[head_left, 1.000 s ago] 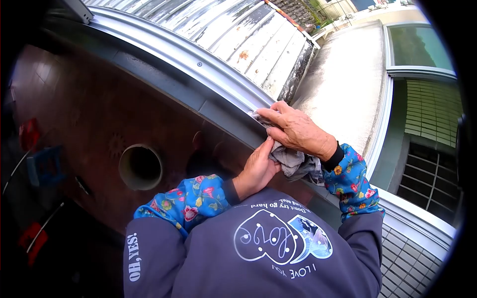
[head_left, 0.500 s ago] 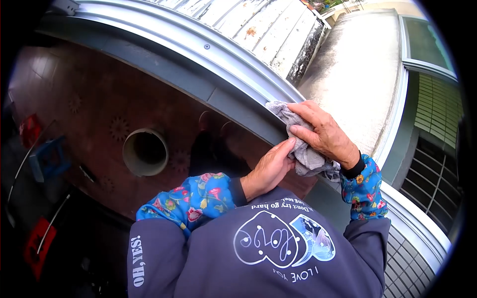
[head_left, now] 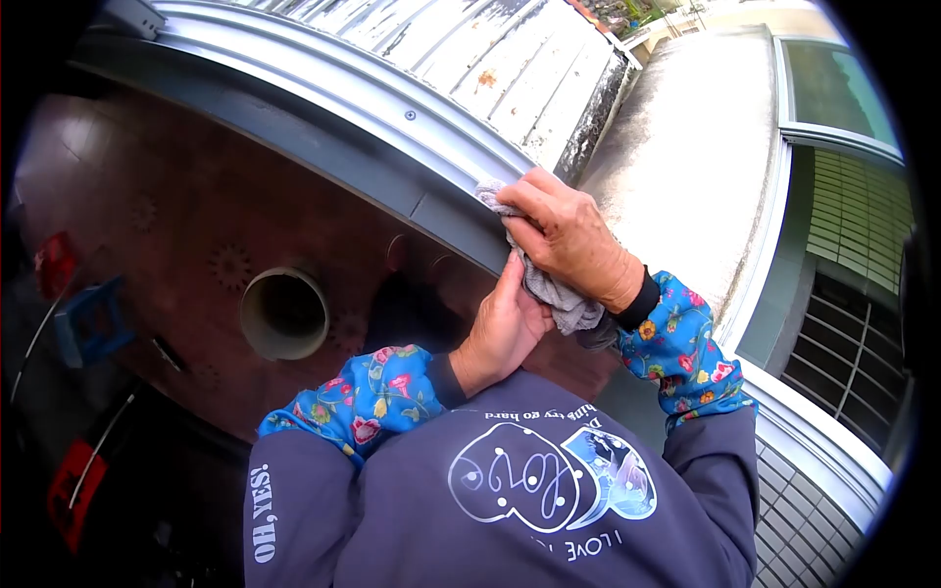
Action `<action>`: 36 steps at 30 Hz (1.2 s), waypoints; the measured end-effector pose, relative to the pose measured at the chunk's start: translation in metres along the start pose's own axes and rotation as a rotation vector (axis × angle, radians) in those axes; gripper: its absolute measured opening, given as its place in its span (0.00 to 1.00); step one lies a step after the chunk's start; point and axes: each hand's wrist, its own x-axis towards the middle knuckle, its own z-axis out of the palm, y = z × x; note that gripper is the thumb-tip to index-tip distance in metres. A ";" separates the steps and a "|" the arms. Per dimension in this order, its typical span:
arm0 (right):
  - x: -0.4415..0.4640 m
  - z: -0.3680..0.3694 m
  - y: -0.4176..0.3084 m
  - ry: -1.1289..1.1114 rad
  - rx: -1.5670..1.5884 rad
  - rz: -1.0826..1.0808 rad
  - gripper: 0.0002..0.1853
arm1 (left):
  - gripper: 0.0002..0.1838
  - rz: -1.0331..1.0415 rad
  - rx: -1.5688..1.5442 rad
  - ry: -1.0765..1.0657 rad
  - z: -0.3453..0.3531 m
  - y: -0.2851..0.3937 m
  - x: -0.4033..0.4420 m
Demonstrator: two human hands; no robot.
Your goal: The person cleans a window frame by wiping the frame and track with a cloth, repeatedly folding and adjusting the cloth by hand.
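Observation:
A crumpled grey cloth (head_left: 563, 302) is bunched against the inner edge of the metal window track (head_left: 382, 103), partly hidden under my fingers. My right hand (head_left: 576, 235) is closed over its upper part, pressing it on the frame with bent fingers. Just below, my left hand (head_left: 502, 323) grips the cloth's near side, thumb pointing up along it; some of its fingers are hidden behind the folds. Blue floral sleeve covers (head_left: 676, 343) reach both wrists. The dark sill (head_left: 333, 162) runs along the inner side of the track.
Below the sill, a pale round bucket (head_left: 284, 314) stands on the reddish floor (head_left: 176, 235). A blue stool-like object (head_left: 95, 318) and red items (head_left: 76, 495) lie to the left. Outside are a weathered white roof (head_left: 500, 59) and a concrete ledge (head_left: 676, 147). A glass window (head_left: 833, 88) is at the right.
Both hands have moved left along the window track, my right hand carrying the cloth farther up and left. The view has shifted slightly.

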 end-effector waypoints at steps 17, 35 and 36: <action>0.070 0.025 -0.015 -0.011 -0.131 -0.013 0.08 | 0.32 0.215 0.025 -0.053 0.000 0.057 0.002; -0.047 -0.019 0.030 -0.222 -0.252 0.077 0.08 | 0.28 -0.275 0.423 0.057 -0.013 -0.017 0.010; -0.065 -0.023 0.037 -0.232 -0.263 0.092 0.07 | 0.25 -0.341 0.427 0.112 -0.008 -0.023 0.011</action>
